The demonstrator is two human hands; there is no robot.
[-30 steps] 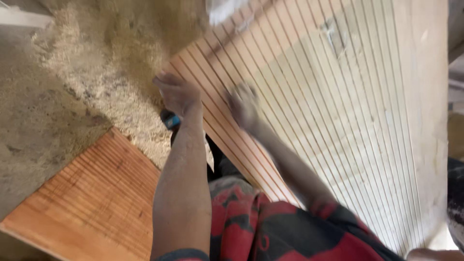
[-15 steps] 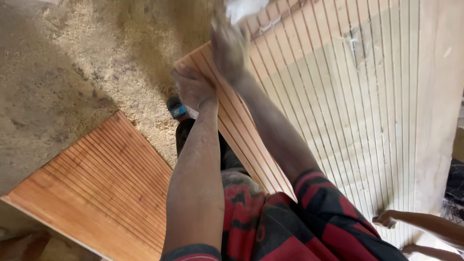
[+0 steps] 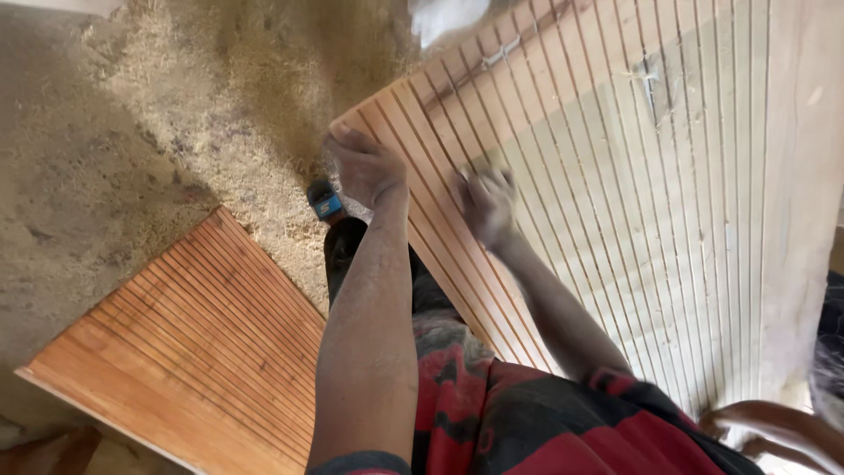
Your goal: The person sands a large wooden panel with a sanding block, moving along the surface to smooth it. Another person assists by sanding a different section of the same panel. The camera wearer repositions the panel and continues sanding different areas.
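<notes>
Left hand [image 3: 367, 167] gripping the corner edge of the grooved board [image 3: 615, 193], right hand [image 3: 486, 204] blurred and flat on its ribbed face, grip unclear, second grooved panel [image 3: 189, 352] lying on the sawdust floor [image 3: 132, 141] below-left

Your right hand [image 3: 486, 204] is just motion blur on the grooved panel [image 3: 615, 220], so you can't tell what it grips. The white thing [image 3: 447, 16] up top gets cropped, the lower orange panel [image 3: 189, 352] too.
</notes>
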